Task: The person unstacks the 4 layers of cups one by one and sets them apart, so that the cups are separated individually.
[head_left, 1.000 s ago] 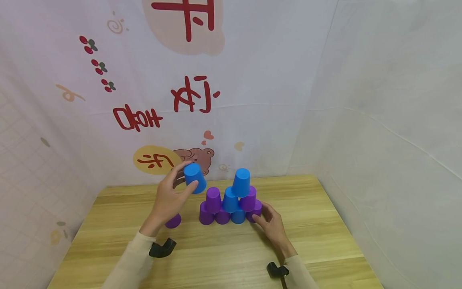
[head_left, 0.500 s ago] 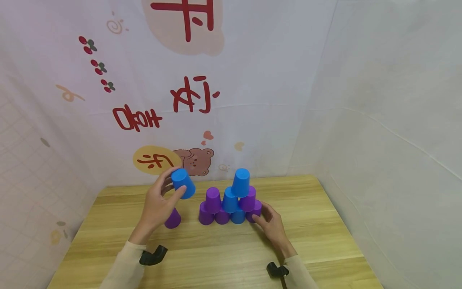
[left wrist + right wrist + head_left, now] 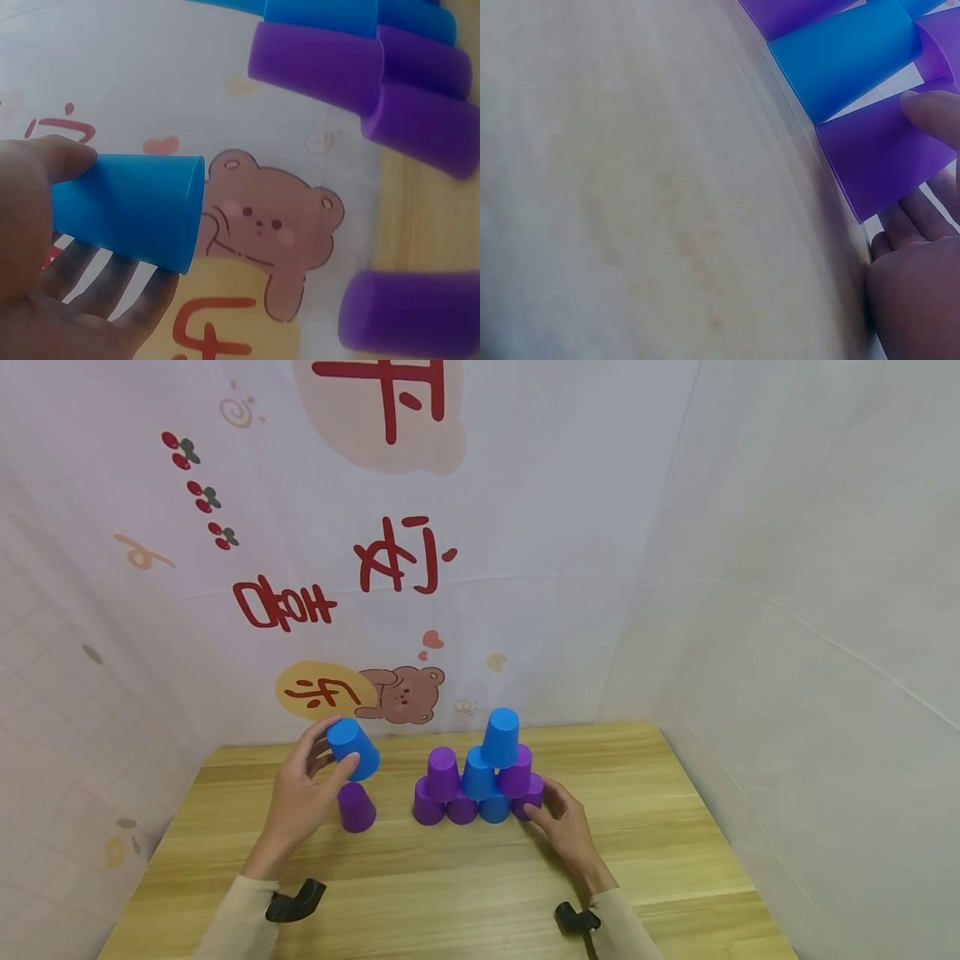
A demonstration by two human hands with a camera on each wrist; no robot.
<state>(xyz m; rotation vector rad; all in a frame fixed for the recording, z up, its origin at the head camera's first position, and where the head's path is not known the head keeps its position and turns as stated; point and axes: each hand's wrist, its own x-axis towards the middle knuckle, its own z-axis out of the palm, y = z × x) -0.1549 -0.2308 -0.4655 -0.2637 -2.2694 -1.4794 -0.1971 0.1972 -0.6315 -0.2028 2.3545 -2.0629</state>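
Note:
My left hand (image 3: 300, 789) grips an upside-down blue cup (image 3: 354, 750), thumb on the near side and fingers behind. The cup is tilted and hangs just above a lone purple cup (image 3: 356, 808), which stands mouth down on the table. To the right rises a stack of purple and blue cups, all upside down. A single blue cup (image 3: 501, 739) tops it, over the right part of a middle row of three. My right hand (image 3: 566, 827) holds the bottom row's rightmost purple cup (image 3: 885, 154) between thumb and fingers.
Everything stands on a wooden table (image 3: 450, 893). Behind it hangs a white printed cloth (image 3: 555, 635) with a bear picture, close to the table's back edge. Plain cloth (image 3: 810, 710) borders the right side. Each wrist bears a black mount (image 3: 296, 902).
My left hand has moved left and slightly down with the blue cup, away from the stack and to above the lone purple cup. My right hand and the stack have stayed put.

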